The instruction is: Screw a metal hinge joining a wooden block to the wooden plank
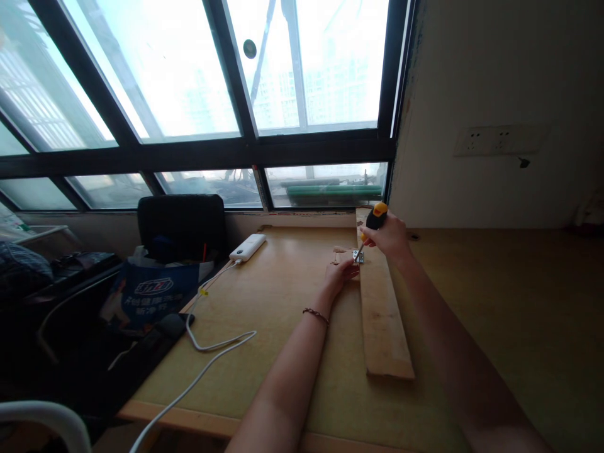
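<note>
My right hand [387,234] is wrapped round the yellow-and-black handle of a screwdriver [376,218]. Its shaft slants down to a small silver hinge [358,255] at the left edge of a long wooden board [384,321]. My left hand [340,274] is closed at the near side of the hinge, its fingertips pressed together against the metal and the board's edge. Whether a screw sits under the driver's tip is too small to tell. Small light-brown pieces [338,250] lie just beyond my left hand, partly hidden by it.
The board lies lengthwise on a wooden table [283,302]. To the left, a white power bank [248,248] trails a white cable [207,348] over the table edge. A black chair [182,220] and a blue bag [153,289] stand beyond that edge. Windows and a wall close off the back.
</note>
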A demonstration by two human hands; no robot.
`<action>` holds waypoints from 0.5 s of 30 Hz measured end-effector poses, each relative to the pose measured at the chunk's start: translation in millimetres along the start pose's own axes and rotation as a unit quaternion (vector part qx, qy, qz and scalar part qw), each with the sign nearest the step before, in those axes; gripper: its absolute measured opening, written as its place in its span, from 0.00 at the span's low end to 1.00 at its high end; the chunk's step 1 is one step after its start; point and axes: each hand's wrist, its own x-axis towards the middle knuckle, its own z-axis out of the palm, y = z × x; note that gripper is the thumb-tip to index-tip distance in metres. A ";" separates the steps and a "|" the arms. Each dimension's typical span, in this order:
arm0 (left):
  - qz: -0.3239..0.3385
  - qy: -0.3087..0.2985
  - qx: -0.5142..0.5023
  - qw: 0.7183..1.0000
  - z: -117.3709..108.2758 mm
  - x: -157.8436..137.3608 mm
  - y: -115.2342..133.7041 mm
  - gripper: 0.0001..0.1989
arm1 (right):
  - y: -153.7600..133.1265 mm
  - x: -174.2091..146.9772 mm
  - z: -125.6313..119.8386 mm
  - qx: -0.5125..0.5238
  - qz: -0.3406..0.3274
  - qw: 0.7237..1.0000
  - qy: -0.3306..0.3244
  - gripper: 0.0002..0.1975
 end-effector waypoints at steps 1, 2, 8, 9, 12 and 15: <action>-0.014 -0.014 0.000 1.000 -1.9 -0.4 0.9 0.12 | -0.2 0.1 0.0 0.009 0.007 1.000 0.004 0.15; -0.027 -0.027 0.003 0.999 -3.5 -0.8 1.8 0.12 | -0.2 0.3 0.0 0.015 0.013 1.000 0.009 0.15; -0.068 -0.032 0.036 0.997 -5.1 -3.4 6.0 0.07 | 0.5 1.9 0.4 0.020 0.033 0.999 0.014 0.16; -0.072 -0.032 0.041 0.996 -4.8 -3.8 6.5 0.07 | 0.6 2.0 0.4 0.022 0.034 0.999 0.014 0.16; -0.077 -0.048 0.044 0.995 -4.9 -4.8 7.3 0.07 | 0.3 1.8 -0.3 0.036 0.040 0.998 0.010 0.16; -0.073 -0.061 0.037 0.995 -5.6 -5.0 7.5 0.07 | -0.5 0.9 -1.1 0.050 0.047 0.998 0.006 0.17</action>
